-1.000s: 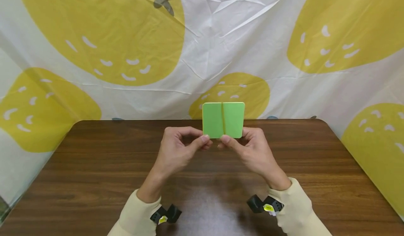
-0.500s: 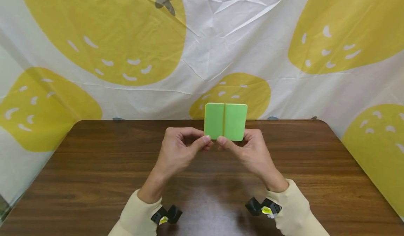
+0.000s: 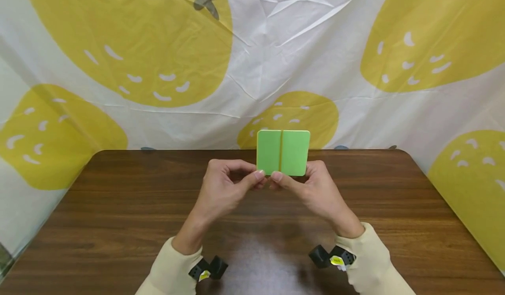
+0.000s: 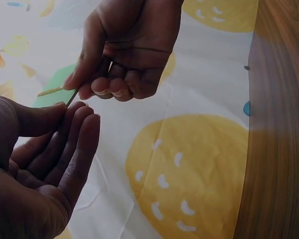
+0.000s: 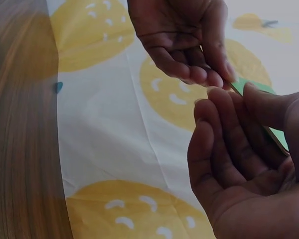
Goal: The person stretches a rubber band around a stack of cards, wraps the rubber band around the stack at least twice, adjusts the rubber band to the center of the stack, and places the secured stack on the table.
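Just above the far edge of the table, a thin green card or stack of cards (image 3: 295,151) with rounded corners is held upright. A narrow yellowish rubber band (image 3: 281,151) runs down its middle. My left hand (image 3: 222,185) pinches the lower left corner, thumb in front and fingers behind. Along the bottom edge, my right hand (image 3: 315,185) pinches too, its thumb tip at the band's lower end. In the left wrist view, the green card (image 4: 57,82) shows nearly edge-on between both thumbs and fingers; most of its back is hidden.
A brown wood-grain table (image 3: 252,225) extends beneath both forearms. Behind it hangs a white cloth (image 3: 252,58) printed with big yellow fruit shapes. Black wrist cameras (image 3: 208,268) sit at both cream sleeves (image 3: 169,268).
The green card has shifted slightly right and down in the head view. The right thumb tip has slid a little left along its bottom edge, while the left hand keeps its pinch.
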A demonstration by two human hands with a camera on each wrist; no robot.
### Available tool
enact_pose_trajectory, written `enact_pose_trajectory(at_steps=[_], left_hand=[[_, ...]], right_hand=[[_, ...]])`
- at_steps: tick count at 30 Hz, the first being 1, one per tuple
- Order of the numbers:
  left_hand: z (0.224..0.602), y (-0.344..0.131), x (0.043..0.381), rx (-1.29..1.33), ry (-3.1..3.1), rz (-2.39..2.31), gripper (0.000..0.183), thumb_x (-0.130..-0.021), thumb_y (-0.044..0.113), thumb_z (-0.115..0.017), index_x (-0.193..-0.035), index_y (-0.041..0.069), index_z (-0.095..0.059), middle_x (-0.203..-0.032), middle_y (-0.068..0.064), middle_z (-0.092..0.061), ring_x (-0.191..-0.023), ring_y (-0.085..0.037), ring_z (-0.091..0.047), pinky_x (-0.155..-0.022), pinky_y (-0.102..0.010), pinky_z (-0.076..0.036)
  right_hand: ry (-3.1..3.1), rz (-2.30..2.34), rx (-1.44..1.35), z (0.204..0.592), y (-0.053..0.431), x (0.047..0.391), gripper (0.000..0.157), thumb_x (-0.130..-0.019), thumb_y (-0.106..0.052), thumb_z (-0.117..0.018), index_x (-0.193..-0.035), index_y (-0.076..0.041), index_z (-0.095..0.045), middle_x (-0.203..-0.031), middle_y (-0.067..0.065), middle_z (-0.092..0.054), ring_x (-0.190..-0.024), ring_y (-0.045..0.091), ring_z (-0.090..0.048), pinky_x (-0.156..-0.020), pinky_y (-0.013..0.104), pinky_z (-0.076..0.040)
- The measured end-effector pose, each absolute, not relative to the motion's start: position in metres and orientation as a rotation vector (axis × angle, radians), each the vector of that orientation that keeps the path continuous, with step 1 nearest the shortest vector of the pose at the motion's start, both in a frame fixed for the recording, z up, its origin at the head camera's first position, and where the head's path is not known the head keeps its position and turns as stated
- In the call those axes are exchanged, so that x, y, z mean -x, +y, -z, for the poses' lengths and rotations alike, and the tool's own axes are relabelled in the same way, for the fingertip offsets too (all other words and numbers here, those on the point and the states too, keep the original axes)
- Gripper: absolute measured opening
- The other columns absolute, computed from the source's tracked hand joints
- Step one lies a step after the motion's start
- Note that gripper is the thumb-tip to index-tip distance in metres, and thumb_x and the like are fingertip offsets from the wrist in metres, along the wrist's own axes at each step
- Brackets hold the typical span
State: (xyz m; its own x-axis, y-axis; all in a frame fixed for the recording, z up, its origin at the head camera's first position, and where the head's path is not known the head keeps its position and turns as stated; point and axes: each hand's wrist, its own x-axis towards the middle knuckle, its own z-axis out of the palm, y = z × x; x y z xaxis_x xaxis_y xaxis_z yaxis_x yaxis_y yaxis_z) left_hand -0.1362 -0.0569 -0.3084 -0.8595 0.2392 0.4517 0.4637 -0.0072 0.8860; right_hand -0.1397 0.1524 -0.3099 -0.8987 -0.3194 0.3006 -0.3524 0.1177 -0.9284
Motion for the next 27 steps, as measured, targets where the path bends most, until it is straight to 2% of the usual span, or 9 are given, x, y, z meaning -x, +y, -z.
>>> enact_pose_trajectory(at_steps=[7,14,18,22,27], left_hand=[[0.307,-0.059,0.136,0.737,-2.08,2.018,0.004,-0.088,-0.006,-0.074,-0.089,-0.009,-0.075,-0.075,-0.015,-0.073,-0.067,-0.019,-0.07,-0.067,-0.038,-0.061],[0.307,-0.061,0.138,0.716,-2.055,2.075,0.007,-0.089,-0.007,-0.072,-0.091,-0.014,-0.073,-0.076,-0.02,-0.073,-0.066,-0.019,-0.071,-0.067,-0.039,-0.062],[0.306,-0.063,0.139,0.688,-2.046,2.103,0.008,-0.09,-0.008,-0.071,-0.091,-0.015,-0.072,-0.077,-0.022,-0.073,-0.066,-0.02,-0.072,-0.067,-0.04,-0.062],[0.306,-0.065,0.14,0.663,-2.064,2.136,0.008,-0.09,-0.008,-0.071,-0.092,-0.016,-0.071,-0.079,-0.024,-0.073,-0.067,-0.02,-0.072,-0.067,-0.04,-0.062],[0.307,-0.068,0.143,0.664,-2.11,2.136,0.01,-0.091,-0.008,-0.07,-0.093,-0.018,-0.071,-0.079,-0.024,-0.073,-0.067,-0.018,-0.072,-0.067,-0.038,-0.062]], right_hand=[[-2.407,-1.885,-0.683,0.306,0.158,0.14,0.011,-0.093,-0.008,-0.074,-0.095,0.003,-0.075,-0.081,0.02,-0.073,-0.076,0.022,-0.072,-0.073,0.033,-0.058],[-2.422,-1.815,-0.68,0.304,0.166,0.142,0.019,-0.088,-0.008,-0.08,-0.104,0.0,-0.076,-0.092,0.007,-0.076,-0.08,0.027,-0.072,-0.071,0.031,-0.057],[-2.356,-1.675,-0.647,0.302,0.174,0.143,0.028,-0.081,-0.007,-0.086,-0.106,-0.005,-0.075,-0.093,0.005,-0.075,-0.079,0.021,-0.07,-0.071,0.027,-0.056],[-2.258,-1.461,-0.715,0.301,0.18,0.146,0.05,-0.071,-0.002,-0.092,-0.117,-0.005,-0.071,-0.1,0.005,-0.073,-0.09,0.02,-0.069,-0.085,0.027,-0.055],[-2.201,-1.135,-0.829,0.3,0.182,0.149,0.098,-0.057,-0.003,-0.1,-0.143,-0.008,-0.054,-0.117,0.006,-0.069,-0.108,0.024,-0.065,-0.095,0.03,-0.051]])
